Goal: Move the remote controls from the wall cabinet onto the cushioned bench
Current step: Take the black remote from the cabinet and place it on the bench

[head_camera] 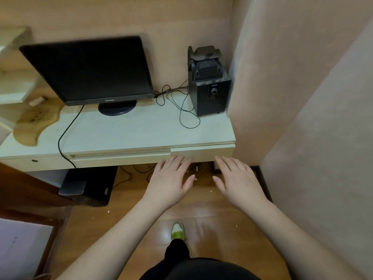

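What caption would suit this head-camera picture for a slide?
Two empty open hands, left and right, reach toward a pale wooden desk holding a black flat monitor and black box speaker.

- Light's soft and warm, kinda dim, everything gets a peachy cast from the walls.
- No hard shadows, just a murky dark patch under the table.
- Glossy wood floor throws a pale smeary glare just past my shoe.
- Wide-angle lens bends the table edge and tilts the monitor.
- Left edge is mushy and blurred, and my fingers look a bit soft too.
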`<state>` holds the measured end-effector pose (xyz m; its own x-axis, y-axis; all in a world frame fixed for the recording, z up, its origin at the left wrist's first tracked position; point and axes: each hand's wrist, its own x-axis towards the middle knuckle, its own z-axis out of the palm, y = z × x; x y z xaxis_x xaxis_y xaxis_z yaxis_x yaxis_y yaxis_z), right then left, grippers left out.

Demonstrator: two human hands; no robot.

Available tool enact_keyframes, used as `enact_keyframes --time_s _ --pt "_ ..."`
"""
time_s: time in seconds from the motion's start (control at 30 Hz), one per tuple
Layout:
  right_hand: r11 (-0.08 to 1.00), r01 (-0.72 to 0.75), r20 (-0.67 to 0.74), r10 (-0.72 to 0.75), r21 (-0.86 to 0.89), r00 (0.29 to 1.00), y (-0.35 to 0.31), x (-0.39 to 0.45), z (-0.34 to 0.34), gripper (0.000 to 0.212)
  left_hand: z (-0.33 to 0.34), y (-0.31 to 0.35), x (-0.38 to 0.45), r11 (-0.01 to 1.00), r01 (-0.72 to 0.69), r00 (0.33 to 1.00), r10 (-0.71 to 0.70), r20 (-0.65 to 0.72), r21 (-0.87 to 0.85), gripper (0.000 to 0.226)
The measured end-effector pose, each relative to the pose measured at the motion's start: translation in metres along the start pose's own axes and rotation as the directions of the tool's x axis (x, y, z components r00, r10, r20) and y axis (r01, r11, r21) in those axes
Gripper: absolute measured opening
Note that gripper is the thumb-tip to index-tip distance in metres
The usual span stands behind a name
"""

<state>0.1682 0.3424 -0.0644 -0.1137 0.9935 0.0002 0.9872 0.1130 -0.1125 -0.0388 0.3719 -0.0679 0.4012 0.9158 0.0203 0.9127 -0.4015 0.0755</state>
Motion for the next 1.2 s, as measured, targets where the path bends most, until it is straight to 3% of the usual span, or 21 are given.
enact_keyframes --time_s 0.2,0.5,0.83,0.97,1.2 --pt "1.0 -0.026 -0.011 0.026 0.002 1.0 -0.031 0.081 -0.005 0.058 -0.003 -0.055 0.062 0.997 -0.028 0.999 0.03 0.022 -0.067 0.068" --pt "0.996 -0.069 -0.022 0.068 -0.055 0.997 -0.039 0.173 -0.042 0.058 -0.053 -0.115 0.155 0.991 -0.126 0.992 0.125 -0.011 -0.035 0.056" --pt "0.994 -0.062 -0.139 0.049 -0.085 0.989 -0.014 0.246 -0.11 0.054 -0.117 -0.11 0.24 0.979 -0.194 0.975 0.185 -0.125 -0.064 0.055" --pt "0.995 -0.02 -0.204 0.0 -0.098 0.979 0.002 0.275 -0.145 0.048 -0.153 -0.101 0.27 0.977 -0.215 0.946 0.208 -0.248 -0.002 0.064" --pt "0.989 0.046 -0.327 -0.09 -0.139 0.941 0.015 0.309 -0.22 0.046 -0.23 -0.087 0.307 0.979 -0.203 0.927 0.196 -0.319 0.009 0.052"
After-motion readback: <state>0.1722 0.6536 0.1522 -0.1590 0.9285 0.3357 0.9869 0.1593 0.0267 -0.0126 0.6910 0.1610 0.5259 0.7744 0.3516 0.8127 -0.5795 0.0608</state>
